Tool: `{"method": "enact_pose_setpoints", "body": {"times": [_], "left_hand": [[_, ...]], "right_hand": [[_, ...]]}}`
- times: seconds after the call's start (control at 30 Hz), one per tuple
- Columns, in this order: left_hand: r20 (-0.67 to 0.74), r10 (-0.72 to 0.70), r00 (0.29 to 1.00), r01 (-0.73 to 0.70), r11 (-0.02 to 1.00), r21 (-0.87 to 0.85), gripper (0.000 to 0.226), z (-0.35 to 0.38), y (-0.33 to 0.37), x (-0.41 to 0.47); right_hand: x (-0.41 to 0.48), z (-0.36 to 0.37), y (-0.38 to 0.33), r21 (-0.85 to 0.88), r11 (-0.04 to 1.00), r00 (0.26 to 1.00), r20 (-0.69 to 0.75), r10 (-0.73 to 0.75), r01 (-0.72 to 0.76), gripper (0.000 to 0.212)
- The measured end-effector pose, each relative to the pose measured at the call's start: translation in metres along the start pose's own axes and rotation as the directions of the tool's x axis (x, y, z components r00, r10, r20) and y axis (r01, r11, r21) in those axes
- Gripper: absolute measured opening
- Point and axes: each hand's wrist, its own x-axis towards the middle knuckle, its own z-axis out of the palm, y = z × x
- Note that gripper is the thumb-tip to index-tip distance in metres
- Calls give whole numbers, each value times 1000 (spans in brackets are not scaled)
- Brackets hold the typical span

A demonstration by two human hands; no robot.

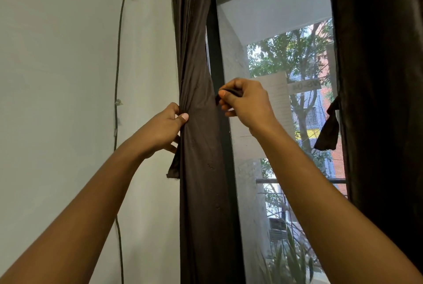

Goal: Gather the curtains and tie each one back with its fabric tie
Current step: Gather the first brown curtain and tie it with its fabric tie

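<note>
Here, both bare arms reach up from the lower edge toward the left curtain, a dark brown panel gathered into a narrow column at 12 o'clock of the view centre, against the black window frame.

Left hand: closed. Thumb and fingers pinch the curtain's left edge at about 9 o'clock from the gathered bundle. One end of the fabric tie hangs out below this hand, at 6 o'clock from it, lying against the curtain's edge. Whether the hand grips the tie together with the curtain cannot be told.

Right hand: closed into a loose fist at 3 o'clock from the bundle, just beside it. A dark strip of fabric shows between thumb and forefinger; it appears to be the tie's other end. The fingers curl tight round it.

Counts:
- hands: two, both closed on fabric.
- curtains: two. The right curtain hangs at 3 o'clock of the frame, well apart from both hands.
- ties: two visible. The second tie dangles from the right curtain's inner edge, loose, untouched.
- wall cable: one, running vertically down the white wall at 9 o'clock.
</note>
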Motion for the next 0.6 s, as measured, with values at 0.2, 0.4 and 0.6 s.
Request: {"method": "enact_pose_setpoints", "body": {"times": [0.2,0.4,0.6], "left_hand": [[-3,24,1000,-24,993,119,29,1,2,0],[-89,-38,995,33,998,-57,25,-9,-4,-6],[-234,110,966,-184,929,-322,14,-30,-8,-16]], "right_hand": [[-26,11,4,-432,783,883,73,-464,448,7],[-29,23,9,-529,695,856,128,-501,486,8],[-26,27,2,-441,790,892,58,-448,426,10]]}}
